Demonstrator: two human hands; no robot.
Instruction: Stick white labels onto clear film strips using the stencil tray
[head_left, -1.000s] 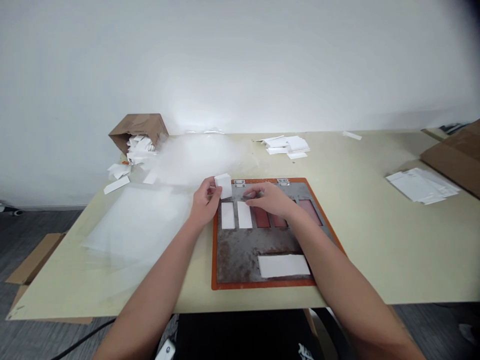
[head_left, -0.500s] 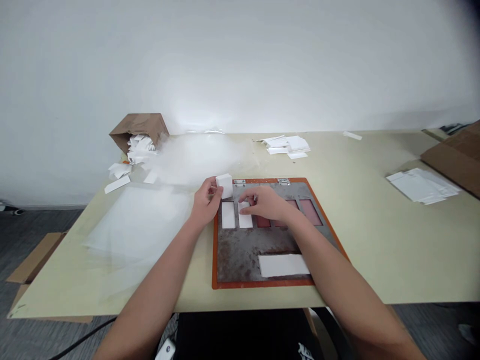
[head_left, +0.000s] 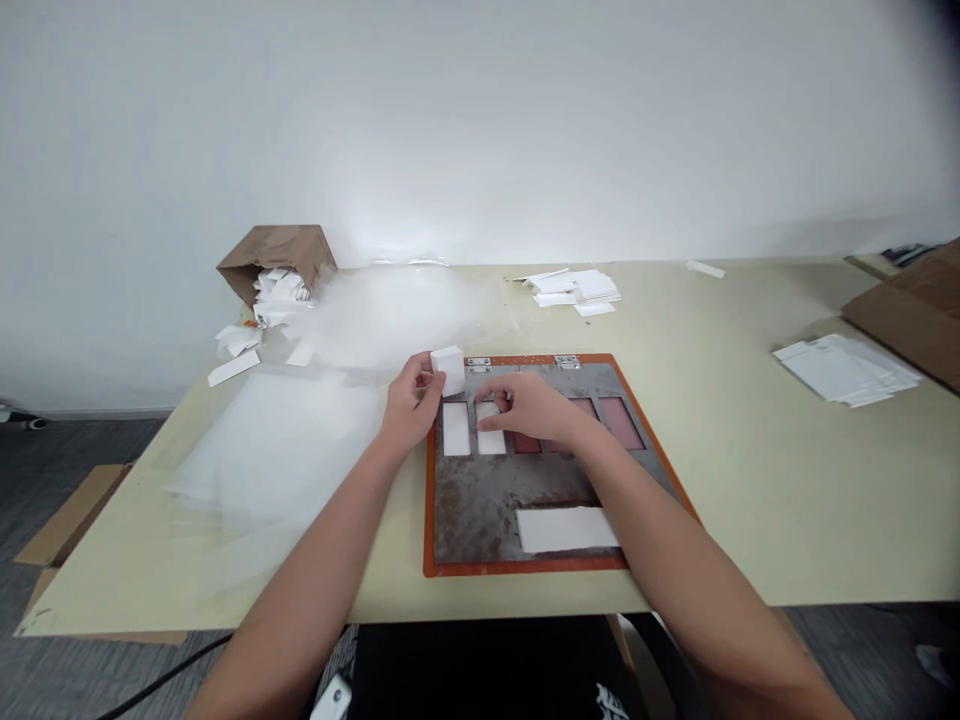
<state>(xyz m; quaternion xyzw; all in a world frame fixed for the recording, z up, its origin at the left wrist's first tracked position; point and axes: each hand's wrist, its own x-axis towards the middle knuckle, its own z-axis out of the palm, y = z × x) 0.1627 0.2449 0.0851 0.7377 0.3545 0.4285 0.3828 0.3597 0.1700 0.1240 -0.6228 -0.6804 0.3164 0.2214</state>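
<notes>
A stack of small white cards (head_left: 449, 371) stands upright in my left hand (head_left: 411, 408), pinched between thumb and fingers at the upper left of a grey metal plate (head_left: 480, 505) with an orange border. My right hand (head_left: 529, 408) is over the plate's second slot, its thumb and forefinger apart at the white card (head_left: 492, 443) there; whether the fingertips press on it I cannot tell. Another white card (head_left: 456, 430) fills the first slot. To the right, reddish slots (head_left: 621, 423) show, partly behind my right hand and forearm. A long white strip (head_left: 566, 530) lies in the lower slot.
Translucent plastic sheets (head_left: 277, 460) cover the table's left side. Behind them a cardboard box (head_left: 289, 245) spills white paper pieces (head_left: 281, 290). Loose white cards (head_left: 577, 288) lie at the back. More cards (head_left: 844, 368) rest at right by a brown cardboard box (head_left: 915, 310).
Almost nothing has moved. The fingers of my right hand have shifted very slightly over the second slot; my left hand keeps its hold on the cards.
</notes>
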